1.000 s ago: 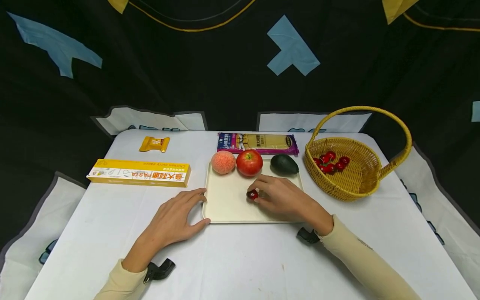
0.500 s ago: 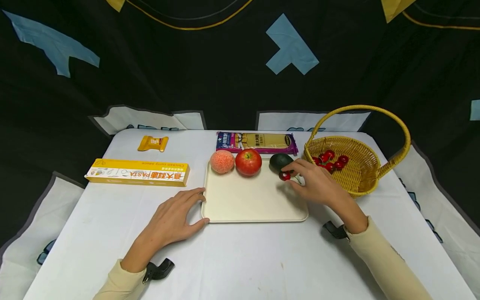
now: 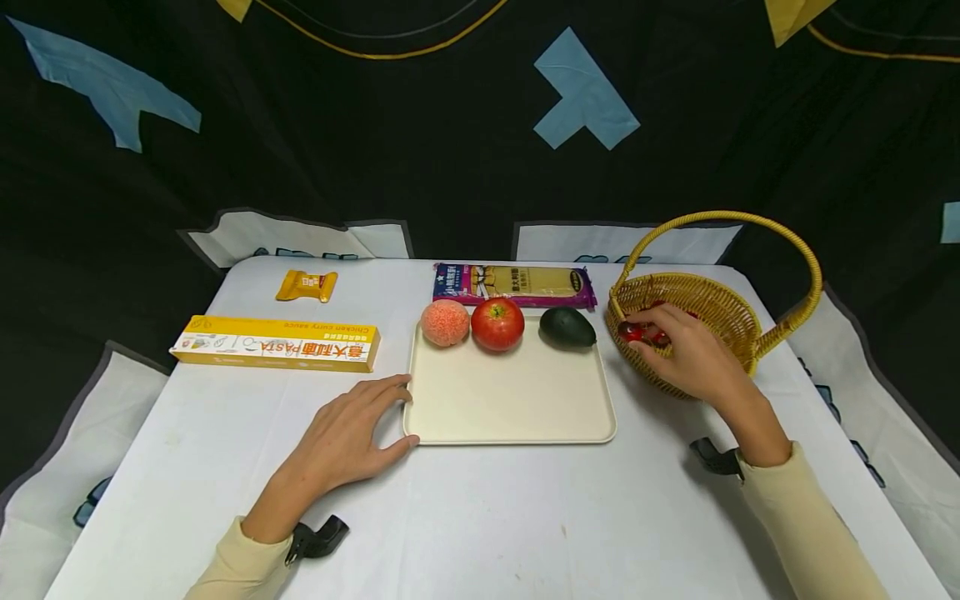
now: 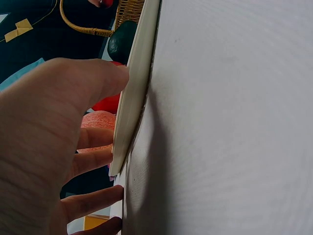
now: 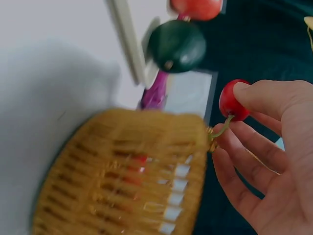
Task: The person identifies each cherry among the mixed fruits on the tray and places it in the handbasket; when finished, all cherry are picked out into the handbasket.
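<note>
My right hand point(image 3: 686, 354) pinches a cherry point(image 5: 232, 101) with a green stem between thumb and fingers. In the head view it is over the near left side of the yellow wicker basket point(image 3: 731, 308), and red cherries below are mostly covered by the hand. My left hand point(image 3: 348, 433) rests at the left edge of the cream tray point(image 3: 510, 417), fingers spread, thumb and fingertips touching its rim. Along the tray's far side lie a pinkish fuzzy peach point(image 3: 446, 323), a red apple point(image 3: 497, 324) and a dark green avocado point(image 3: 567, 327).
Behind the tray lies a purple and yellow pasta packet point(image 3: 517, 286). A yellow pasta box point(image 3: 277, 343) and a small orange-yellow wrapped snack point(image 3: 307, 287) lie at the left. The basket's tall handle point(image 3: 806, 250) arches over it. A dark curtain hangs behind the table.
My right hand has lifted the cherry off the tray and carried it right, past the avocado, to over the basket. My left hand stays at the tray's edge.
</note>
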A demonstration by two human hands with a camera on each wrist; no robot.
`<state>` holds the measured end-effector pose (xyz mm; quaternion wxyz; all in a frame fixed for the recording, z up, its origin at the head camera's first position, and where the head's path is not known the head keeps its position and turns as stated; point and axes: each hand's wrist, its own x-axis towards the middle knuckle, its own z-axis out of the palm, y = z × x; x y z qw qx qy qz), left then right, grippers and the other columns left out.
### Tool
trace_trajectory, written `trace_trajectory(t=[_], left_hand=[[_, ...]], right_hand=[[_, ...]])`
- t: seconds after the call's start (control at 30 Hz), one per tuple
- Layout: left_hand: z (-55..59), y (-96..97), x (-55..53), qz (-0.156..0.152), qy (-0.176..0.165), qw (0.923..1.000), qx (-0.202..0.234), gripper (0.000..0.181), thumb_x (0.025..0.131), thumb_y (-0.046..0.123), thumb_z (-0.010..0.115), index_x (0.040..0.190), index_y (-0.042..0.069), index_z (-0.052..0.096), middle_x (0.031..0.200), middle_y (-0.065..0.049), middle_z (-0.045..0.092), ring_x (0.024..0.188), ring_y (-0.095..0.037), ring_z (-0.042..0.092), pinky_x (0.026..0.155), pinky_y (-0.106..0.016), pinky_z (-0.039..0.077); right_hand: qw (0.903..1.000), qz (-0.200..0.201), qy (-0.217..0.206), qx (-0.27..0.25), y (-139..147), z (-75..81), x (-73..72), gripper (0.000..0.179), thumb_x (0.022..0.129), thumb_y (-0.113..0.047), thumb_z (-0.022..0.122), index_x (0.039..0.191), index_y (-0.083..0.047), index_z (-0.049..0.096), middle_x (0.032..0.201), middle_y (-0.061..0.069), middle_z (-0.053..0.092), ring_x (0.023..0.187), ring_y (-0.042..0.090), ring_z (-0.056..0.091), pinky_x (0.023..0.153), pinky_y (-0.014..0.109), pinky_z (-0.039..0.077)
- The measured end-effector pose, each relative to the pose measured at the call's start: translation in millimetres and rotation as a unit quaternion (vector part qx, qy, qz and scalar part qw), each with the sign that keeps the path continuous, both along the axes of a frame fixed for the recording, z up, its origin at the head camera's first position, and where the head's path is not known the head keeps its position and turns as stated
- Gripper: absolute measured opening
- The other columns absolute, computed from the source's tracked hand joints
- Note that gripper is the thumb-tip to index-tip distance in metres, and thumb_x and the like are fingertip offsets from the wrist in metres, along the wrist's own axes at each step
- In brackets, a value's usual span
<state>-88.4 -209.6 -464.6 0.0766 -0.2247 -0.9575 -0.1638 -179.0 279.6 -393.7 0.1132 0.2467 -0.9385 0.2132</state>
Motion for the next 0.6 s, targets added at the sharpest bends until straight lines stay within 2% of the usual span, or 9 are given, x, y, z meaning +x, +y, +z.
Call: trace_trajectory(t=[0.17, 0.37, 0.6], left_hand=[[0.4, -0.5, -0.1, 0.003, -0.003, 1.0000, -0.003, 0.055, 0.088, 0.055, 0.082, 0.129, 0.019, 0.071, 0.157, 0.000, 0.058, 0.138, -0.029, 0.060, 0.097, -0.056, 0.057], [0.8, -0.4, 0.3, 0.005, -0.006, 1.0000, -0.002, 0.055, 0.088, 0.055, 0.082, 0.129, 0.019, 0.071, 0.157, 0.000, 0.058, 0.139, -0.029, 0.059, 0.098, -0.057, 0.057], [0.4, -0.4, 0.3, 0.000, -0.004, 1.0000, -0.002, 0.055, 0.088, 0.056, 0.081, 0.129, 0.020, 0.071, 0.158, 0.001, 0.058, 0.139, -0.028, 0.059, 0.096, -0.057, 0.057]], right_hand=[[0.9996, -0.028, 0.001, 0.001, 16.7, -4.6, -4.1, 0.038, 0.093, -0.008, 0.083, 0.129, -0.005, 0.072, 0.113, 0.015, 0.073, 0.092, 0.029, 0.070, 0.076, 0.049, 0.059], [0.9974, -0.052, -0.048, 0.010, 36.4, -13.6, -13.6, 0.036, 0.097, -0.012, 0.080, 0.130, -0.003, 0.070, 0.112, 0.018, 0.071, 0.094, 0.032, 0.067, 0.079, 0.052, 0.059], [0.9942, -0.050, -0.091, 0.027, 52.3, -23.1, -23.8, 0.032, 0.095, -0.008, 0.081, 0.125, -0.003, 0.073, 0.108, 0.014, 0.073, 0.092, 0.029, 0.068, 0.079, 0.050, 0.058]])
